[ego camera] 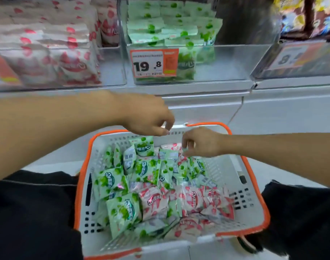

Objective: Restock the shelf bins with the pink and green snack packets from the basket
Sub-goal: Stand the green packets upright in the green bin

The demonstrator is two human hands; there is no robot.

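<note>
A white basket with an orange rim (254, 186) sits between my knees, full of green packets (123, 211) on the left and pink packets (194, 199) on the right. My left hand (151, 117) hovers over the basket's far edge with fingers loosely curled and nothing in it. Lower and to the right, my right hand (200, 142) reaches into the far part of the basket, its fingertips on a green packet (169, 153). On the shelf above stand a clear bin of pink packets (47, 53) and a clear bin of green packets (169, 29).
The green bin carries an orange price tag (154, 62) reading 19.8, and its right half (235, 61) holds no packets. Another bin with a price tag (295, 55) stands at the far right below dark snack bags. A white shelf ledge (179, 91) runs under the bins.
</note>
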